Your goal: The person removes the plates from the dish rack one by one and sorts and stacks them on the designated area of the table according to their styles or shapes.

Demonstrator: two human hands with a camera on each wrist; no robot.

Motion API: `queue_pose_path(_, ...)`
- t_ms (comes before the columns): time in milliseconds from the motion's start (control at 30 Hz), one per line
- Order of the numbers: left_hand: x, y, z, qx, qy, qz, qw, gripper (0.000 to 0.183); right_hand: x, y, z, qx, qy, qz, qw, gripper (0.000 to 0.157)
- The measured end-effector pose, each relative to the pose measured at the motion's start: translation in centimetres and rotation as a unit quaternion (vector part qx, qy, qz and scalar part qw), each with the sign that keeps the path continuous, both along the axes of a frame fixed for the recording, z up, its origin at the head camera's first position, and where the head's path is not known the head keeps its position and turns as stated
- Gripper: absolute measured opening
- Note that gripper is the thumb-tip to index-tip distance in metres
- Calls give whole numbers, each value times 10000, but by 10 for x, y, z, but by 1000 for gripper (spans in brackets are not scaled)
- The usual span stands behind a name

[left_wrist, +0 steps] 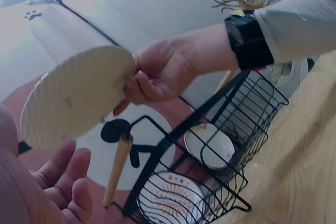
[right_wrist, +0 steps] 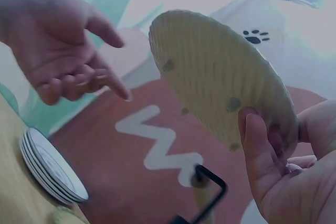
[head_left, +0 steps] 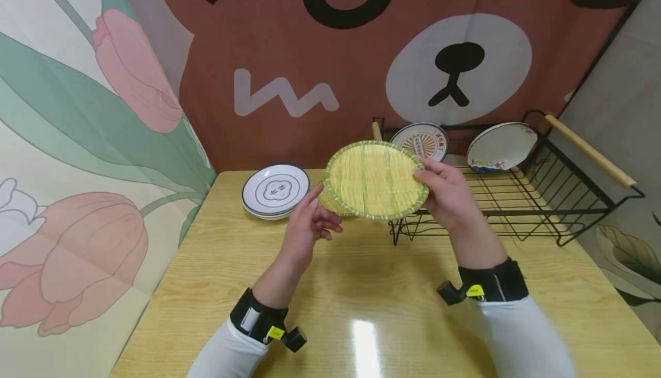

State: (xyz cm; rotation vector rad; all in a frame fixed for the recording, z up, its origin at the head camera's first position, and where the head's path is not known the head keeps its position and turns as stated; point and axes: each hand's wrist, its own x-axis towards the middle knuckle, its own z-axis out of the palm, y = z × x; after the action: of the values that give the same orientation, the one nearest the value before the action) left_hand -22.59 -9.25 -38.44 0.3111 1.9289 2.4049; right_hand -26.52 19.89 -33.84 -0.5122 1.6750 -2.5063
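My right hand grips the right edge of a round woven bamboo tray, yellow with a green braided rim. The tray is raised and tilted, its inner face towards the head camera. In the right wrist view its ribbed underside shows several small round spots. My left hand is just left of the tray, index finger extended and the others loosely bent, holding nothing. Seen from the right wrist, a gap separates the left hand from the tray. Behind the tray, a second woven piece is mostly hidden.
Several white plates with dark rims are stacked at the table's back left. A black wire dish rack with wooden handles stands at the back right, holding a patterned plate and a white floral bowl. A printed cloth hangs behind.
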Motion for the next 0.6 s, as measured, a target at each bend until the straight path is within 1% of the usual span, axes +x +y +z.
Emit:
queue_pose_path(133, 8, 0, 7, 232, 100, 53, 9997, 54, 10, -12, -7, -8, -41, -108, 9999, 58)
queue_pose_path(233, 11, 0, 10, 404, 198, 104, 9989, 54, 15, -20, -11, 44, -76, -151, 9998, 57)
queue_pose_path(400, 13, 2, 13, 546, 256, 145, 9981, 53, 18, -30, -17, 116, -94, -264, 9995, 56)
queue_pose_path(600, 14, 3, 13, 665, 178, 196, 9974, 55, 19, -35, -21, 221, -101, -289, 9993, 53)
